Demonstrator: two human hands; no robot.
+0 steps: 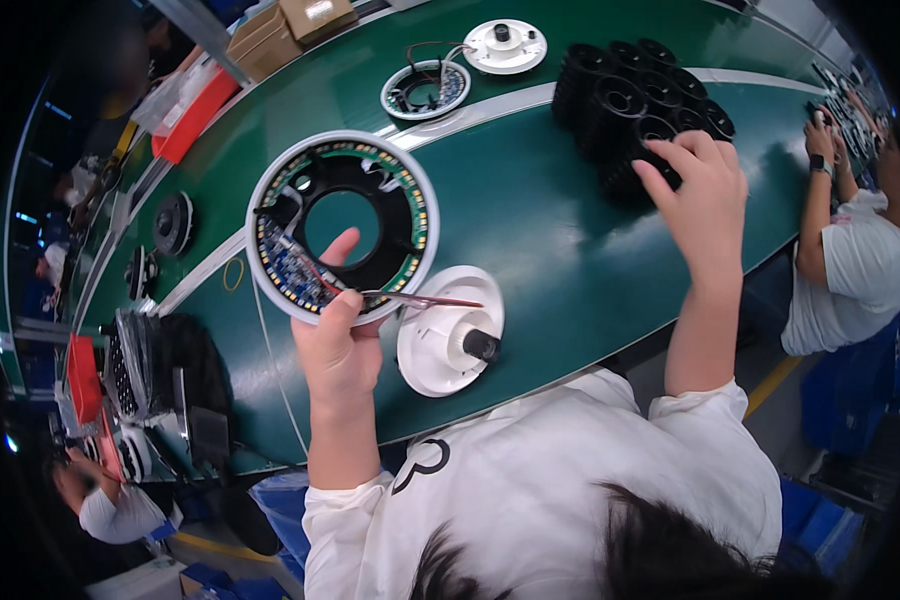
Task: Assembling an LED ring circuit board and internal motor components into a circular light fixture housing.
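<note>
My left hand is closed on the rim of a round white lamp housing, thumb in front and a finger showing through its central hole. Inside the housing are a ring of small LEDs, a black inner ring and a blue circuit board. Red and dark wires run from it toward a white round base with a black-tipped stem, tilted on the bench below. My right hand reaches over a cluster of black ribbed cylinders, thumb and fingers bent around the nearest cylinder; its fingertips are partly hidden.
Beyond the pale strip on the green bench lie another LED ring and a wired white base. Black round parts, a rubber band and bagged parts are leftward. People work at both sides.
</note>
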